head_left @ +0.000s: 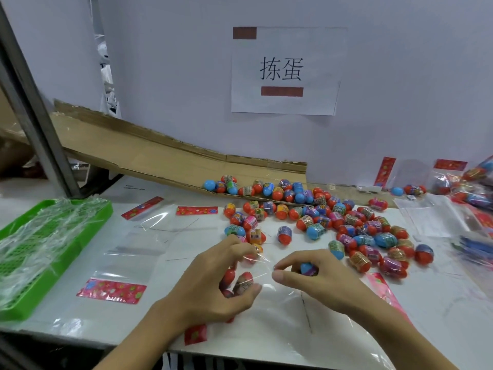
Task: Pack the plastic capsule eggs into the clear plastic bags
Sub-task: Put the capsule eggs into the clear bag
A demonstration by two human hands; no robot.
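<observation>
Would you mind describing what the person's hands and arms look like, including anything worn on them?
Both arms are bare as far as the frame shows: no sleeves, gloves, watch or bracelets. The left hand and right hand carry no visible rings. The nails are short and unpainted; the right thumb's nail is plainly visible. Both forearms enter from the bottom edge of the head view.

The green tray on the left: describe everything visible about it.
The green tray is a shallow rectangular basket of bright green plastic with a slotted, grid-like floor and low walls. It lies flat at the white table's left edge, partly cut off by the frame. Crumpled clear plastic film fills and drapes over it. Neither hand touches it.
</observation>
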